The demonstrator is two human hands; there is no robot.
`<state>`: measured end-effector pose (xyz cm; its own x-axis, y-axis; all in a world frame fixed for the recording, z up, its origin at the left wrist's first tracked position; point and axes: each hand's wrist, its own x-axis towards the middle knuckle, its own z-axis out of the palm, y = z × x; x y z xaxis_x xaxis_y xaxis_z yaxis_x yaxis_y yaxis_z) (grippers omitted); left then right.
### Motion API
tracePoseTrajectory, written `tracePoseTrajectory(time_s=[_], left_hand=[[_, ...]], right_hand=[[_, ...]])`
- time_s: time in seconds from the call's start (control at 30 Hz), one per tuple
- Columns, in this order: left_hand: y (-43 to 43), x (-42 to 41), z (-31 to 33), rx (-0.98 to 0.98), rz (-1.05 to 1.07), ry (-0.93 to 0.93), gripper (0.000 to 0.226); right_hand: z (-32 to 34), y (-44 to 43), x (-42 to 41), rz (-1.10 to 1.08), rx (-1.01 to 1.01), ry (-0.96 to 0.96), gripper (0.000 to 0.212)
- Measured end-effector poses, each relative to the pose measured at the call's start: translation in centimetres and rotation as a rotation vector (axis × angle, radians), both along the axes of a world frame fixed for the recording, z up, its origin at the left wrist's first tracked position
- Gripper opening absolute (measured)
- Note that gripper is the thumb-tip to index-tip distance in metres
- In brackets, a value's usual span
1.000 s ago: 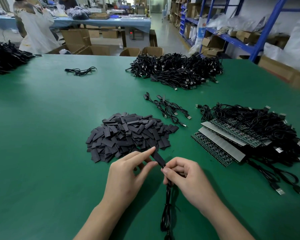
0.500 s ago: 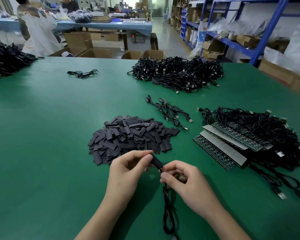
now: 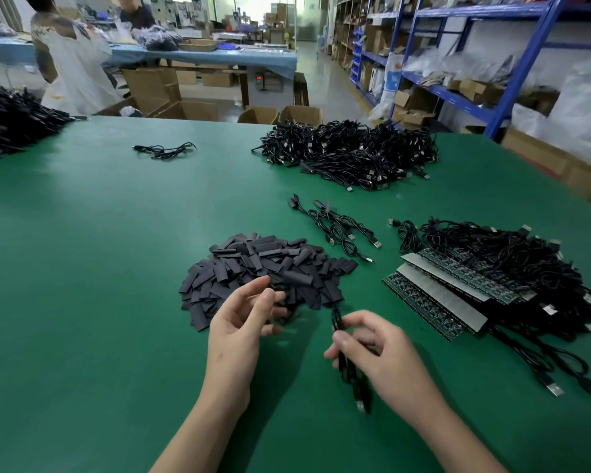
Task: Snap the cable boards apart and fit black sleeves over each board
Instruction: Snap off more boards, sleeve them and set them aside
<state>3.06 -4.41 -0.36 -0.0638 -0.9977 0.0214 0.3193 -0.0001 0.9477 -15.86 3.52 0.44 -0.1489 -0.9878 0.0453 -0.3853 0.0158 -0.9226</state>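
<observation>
- Our right hand [image 3: 379,349] grips a thin black cable [image 3: 347,367], with thumb and fingers curled round it. The cable's dark upper end sticks up past the thumb, and its metal plug hangs low, near the green felt-like table [image 3: 82,268].
- Our left hand [image 3: 243,319] hovers with its fingers loosely spread and holds nothing. It sits over the near edge of the heap of flat black sleeves [image 3: 267,268].
- To the right of that heap lie long panels of green circuit boards with grey strips [image 3: 434,295], side by side and not snapped apart. The print on them is too small for us to read.
- A tangle of black cables with silver plugs [image 3: 512,261] lies over and behind the panels.
- A few separate coiled black cables [image 3: 335,227] lie between the sleeves and a large far mound of black cables [image 3: 348,151].
- Beyond the table stands blue steel shelving [image 3: 512,63] loaded with cardboard boxes [image 3: 471,88]. Any labels there are too blurred to read.
</observation>
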Motion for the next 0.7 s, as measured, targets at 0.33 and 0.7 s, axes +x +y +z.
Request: tracePoseTrajectory(time_s=[0.33,0.7], left_hand=[[1.0,-0.4,-0.2,-0.194,-0.207,-0.224,0.025],[1.5,-0.5,-0.1,-0.301,-0.32,-0.381,0.05]], right_hand=[[8.6,-13.2,-1.4,-0.255,-0.095,0.363,0.037],[5.6,-7.1,-2.3,-0.187,-0.077,0.771,0.024]])
